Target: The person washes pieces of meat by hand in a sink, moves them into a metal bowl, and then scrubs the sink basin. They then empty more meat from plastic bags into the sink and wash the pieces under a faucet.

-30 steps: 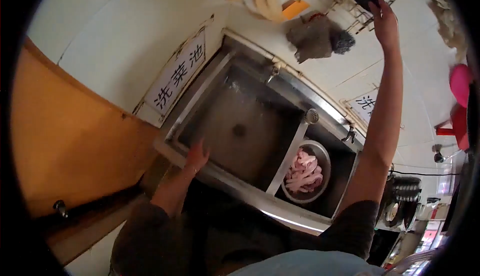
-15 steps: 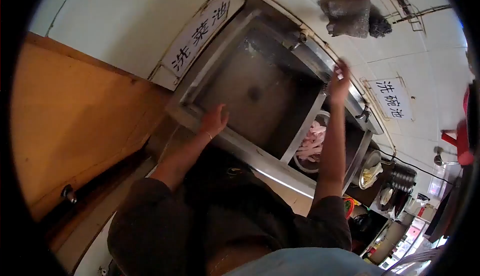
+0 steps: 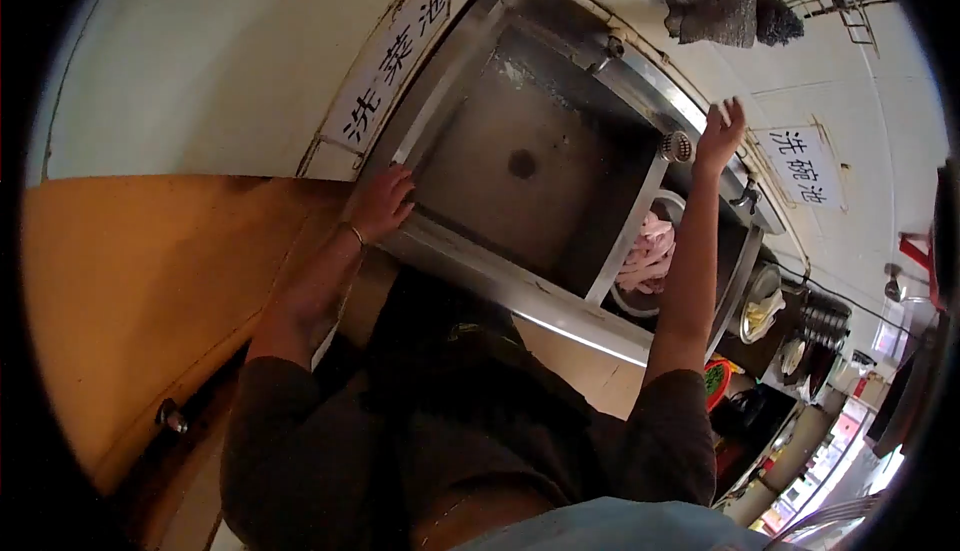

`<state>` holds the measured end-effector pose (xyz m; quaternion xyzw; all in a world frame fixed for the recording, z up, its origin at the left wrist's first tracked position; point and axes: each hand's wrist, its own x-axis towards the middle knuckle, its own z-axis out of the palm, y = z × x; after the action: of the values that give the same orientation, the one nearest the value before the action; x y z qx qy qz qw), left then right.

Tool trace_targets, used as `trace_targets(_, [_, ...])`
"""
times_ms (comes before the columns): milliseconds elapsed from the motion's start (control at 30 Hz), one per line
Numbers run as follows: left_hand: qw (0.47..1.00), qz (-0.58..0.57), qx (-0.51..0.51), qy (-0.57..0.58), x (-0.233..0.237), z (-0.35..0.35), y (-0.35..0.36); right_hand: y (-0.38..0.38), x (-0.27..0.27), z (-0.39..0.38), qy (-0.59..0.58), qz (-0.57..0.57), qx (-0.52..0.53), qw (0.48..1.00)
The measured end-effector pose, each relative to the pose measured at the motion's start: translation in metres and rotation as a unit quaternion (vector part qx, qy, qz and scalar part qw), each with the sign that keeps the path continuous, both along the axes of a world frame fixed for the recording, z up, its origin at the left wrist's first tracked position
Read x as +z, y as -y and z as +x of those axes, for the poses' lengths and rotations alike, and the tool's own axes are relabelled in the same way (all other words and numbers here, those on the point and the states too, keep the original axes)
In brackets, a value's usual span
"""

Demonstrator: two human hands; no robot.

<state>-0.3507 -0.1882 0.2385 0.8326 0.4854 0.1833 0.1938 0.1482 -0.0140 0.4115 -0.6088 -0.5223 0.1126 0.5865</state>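
A steel sink with two basins [image 3: 463, 257] lies in front of me. Over its near left corner is my left hand [image 3: 382, 203], fingers loosely apart and nothing seen in them. My right hand [image 3: 721, 135] is raised by the sink's back ledge, fingers spread and holding nothing visible. Just left of it, a round metal drain strainer [image 3: 676, 147] sits at the back end of the divider [image 3: 628, 233]. Pale pink strips of raw meat [image 3: 648, 256] fill a bowl [image 3: 672, 205] in the right basin, partly hidden by my right forearm.
Two taps, one left [image 3: 612, 49] and one right [image 3: 747, 197], stand along the back ledge. A grey cloth [image 3: 705, 3] hangs on the wall. An orange panel [image 3: 180, 291] borders the left side. Past the sink's right end are a pot [image 3: 762, 303] and stacked dishes [image 3: 826, 321].
My left hand has moved left along the front rim to the sink's corner. My right hand has shifted right, showing the strainer more fully. The view has also shifted slightly.
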Motion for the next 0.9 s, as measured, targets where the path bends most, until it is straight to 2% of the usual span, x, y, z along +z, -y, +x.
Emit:
trace_targets(33, [0.999,-0.001,-0.02,-0.035,-0.006,-0.004,0.003,-0.005,0.012,-0.008,0.05,-0.002,-0.023,0.999])
trace_targets(133, [0.998,-0.002,-0.025,-0.058,-0.009,-0.008,0.004,-0.017,0.036,-0.033,0.052,0.029,-0.008,0.998])
trace_targets(200, [0.999,0.014,-0.018,-0.022,-0.009,-0.004,0.005,-0.018,0.041,-0.047,0.052,0.033,-0.007,0.998])
trace_targets(267, [0.999,0.036,-0.011,0.008,-0.004,-0.004,0.003,-0.021,0.023,-0.051,0.029,0.044,-0.004,0.999])
trace_targets(300, [0.999,0.03,-0.01,-0.006,-0.001,-0.005,0.002,-0.016,0.008,-0.057,0.048,0.007,-0.01,0.999])
trace_targets(333, [0.999,0.024,-0.01,-0.019,0.002,-0.005,0.002,-0.009,-0.009,-0.063,0.068,-0.03,-0.016,0.997])
trace_targets(400, [0.999,0.022,-0.014,-0.029,0.003,-0.004,0.001,0.003,-0.093,-0.05,0.151,-0.11,0.041,0.982])
trace_targets(433, [0.999,0.028,-0.012,-0.035,0.002,-0.002,0.0,0.021,-0.122,-0.066,0.09,-0.206,0.056,0.973])
trace_targets(467, [0.999,0.029,-0.015,-0.036,-0.002,-0.003,-0.004,0.035,-0.204,-0.052,0.136,-0.181,0.088,0.97])
trace_targets(500, [0.999,0.018,-0.013,-0.023,-0.008,-0.004,-0.003,0.061,-0.248,-0.051,0.152,-0.231,0.139,0.951])
trace_targets(567, [1.0,0.013,-0.008,-0.008,-0.019,-0.006,-0.008,0.107,-0.312,-0.06,0.182,-0.416,0.125,0.882])
trace_targets(633, [1.0,0.012,-0.022,0.004,-0.03,-0.006,-0.008,0.155,-0.354,-0.069,0.206,-0.564,0.086,0.795])
trace_targets(700, [1.0,0.015,-0.02,0.003,-0.016,-0.001,-0.011,0.183,-0.388,-0.083,0.207,-0.643,0.062,0.734])
trace_targets(800, [1.0,0.012,-0.015,-0.007,-0.015,-0.001,-0.01,0.187,-0.416,-0.103,0.207,-0.678,0.048,0.704])
trace_targets(900, [1.0,-0.006,-0.008,-0.005,-0.016,0.0,-0.014,0.156,-0.441,-0.106,0.222,-0.652,0.034,0.724])
